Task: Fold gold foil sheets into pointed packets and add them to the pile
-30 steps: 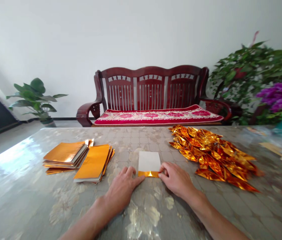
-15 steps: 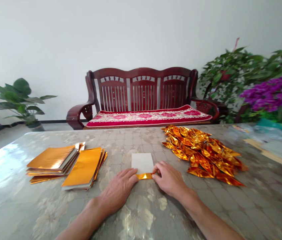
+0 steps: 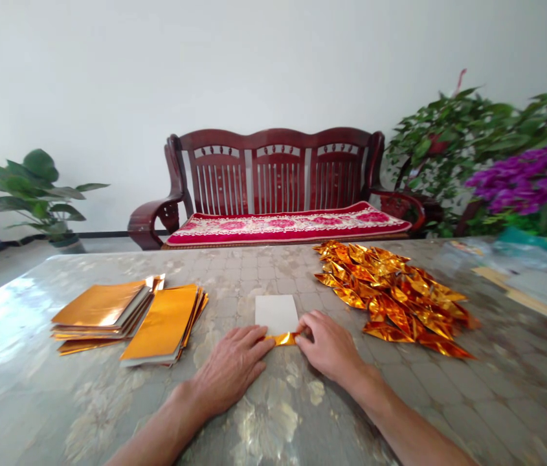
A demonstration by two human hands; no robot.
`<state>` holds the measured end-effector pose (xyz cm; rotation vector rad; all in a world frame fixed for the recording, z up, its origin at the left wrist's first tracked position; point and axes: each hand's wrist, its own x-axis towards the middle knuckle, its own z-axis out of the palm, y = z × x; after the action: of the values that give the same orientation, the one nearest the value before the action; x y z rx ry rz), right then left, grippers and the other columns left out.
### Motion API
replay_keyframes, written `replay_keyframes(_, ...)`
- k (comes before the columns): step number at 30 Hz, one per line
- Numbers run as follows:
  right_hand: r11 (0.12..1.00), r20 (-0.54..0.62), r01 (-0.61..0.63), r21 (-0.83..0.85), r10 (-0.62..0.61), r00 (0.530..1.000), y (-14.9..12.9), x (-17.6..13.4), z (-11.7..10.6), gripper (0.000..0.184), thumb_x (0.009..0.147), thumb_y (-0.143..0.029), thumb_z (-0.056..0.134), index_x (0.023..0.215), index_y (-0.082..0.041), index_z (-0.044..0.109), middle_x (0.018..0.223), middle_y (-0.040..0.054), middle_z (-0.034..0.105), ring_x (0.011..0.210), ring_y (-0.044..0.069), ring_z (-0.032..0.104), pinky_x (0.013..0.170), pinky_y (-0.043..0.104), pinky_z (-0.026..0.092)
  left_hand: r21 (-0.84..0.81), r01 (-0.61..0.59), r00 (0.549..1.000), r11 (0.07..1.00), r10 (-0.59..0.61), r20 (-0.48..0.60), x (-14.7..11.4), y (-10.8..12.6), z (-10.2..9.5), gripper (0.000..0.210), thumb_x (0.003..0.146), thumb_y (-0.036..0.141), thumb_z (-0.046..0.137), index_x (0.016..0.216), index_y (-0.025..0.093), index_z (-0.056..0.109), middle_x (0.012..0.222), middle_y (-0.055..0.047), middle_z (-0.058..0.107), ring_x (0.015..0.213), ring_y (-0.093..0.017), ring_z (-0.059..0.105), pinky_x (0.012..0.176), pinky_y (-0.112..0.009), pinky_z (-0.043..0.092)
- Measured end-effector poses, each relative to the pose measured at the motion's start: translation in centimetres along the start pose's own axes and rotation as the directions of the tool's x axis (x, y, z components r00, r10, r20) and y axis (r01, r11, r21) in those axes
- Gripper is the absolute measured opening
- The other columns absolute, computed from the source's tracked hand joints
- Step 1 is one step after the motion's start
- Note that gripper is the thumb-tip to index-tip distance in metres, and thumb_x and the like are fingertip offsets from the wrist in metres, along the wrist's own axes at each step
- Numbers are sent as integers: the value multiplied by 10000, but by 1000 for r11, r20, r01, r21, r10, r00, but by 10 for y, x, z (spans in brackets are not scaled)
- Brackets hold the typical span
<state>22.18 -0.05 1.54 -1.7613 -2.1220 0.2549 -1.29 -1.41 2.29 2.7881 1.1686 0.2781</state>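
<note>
Has, on the table (image 3: 273, 427), a foil-paper sheet (image 3: 276, 309) between left hand (image 3: 233, 360) and right hand (image 3: 325, 346), foil-paper stacks (image 3: 162, 320) to the left, a folded-foil heap (image 3: 394, 294) to the right, and, behind the table, a settee (image 3: 277, 178).

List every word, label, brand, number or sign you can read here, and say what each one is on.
None can be read.
No lettering shows on the paper sheet, the left stack, the right stack or the foil pile.
Coloured marks on the plastic wrap: too small and blurred to tell if they are print.
</note>
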Motion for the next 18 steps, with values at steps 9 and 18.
replay_keyframes(9, 904, 10, 297, -309, -310, 951, -36, -20, -14, 163, 903, -211, 565, 1042, -236, 645, 1036, 66, 605, 985, 245, 493, 843, 388, 347, 65, -32, 999, 997, 31, 31, -1, -1, 1, 508, 937, 237, 547, 1430, 282, 431, 1437, -74, 521, 1319, -276, 479, 1089, -449, 410)
replay_keyframes(18, 864, 13, 285, -414, -308, 951, -57, -46, 14, 477, 847, -345, 675, 1265, -128, 601, 1139, 128, 620, 1057, 309, 497, 921, 466, 403, 117, 18, 1000, 993, -17, -11, -2, 4, 8, 440, 943, 232, 541, 1381, 248, 499, 1460, -80, 516, 1327, -272, 491, 1096, -455, 424)
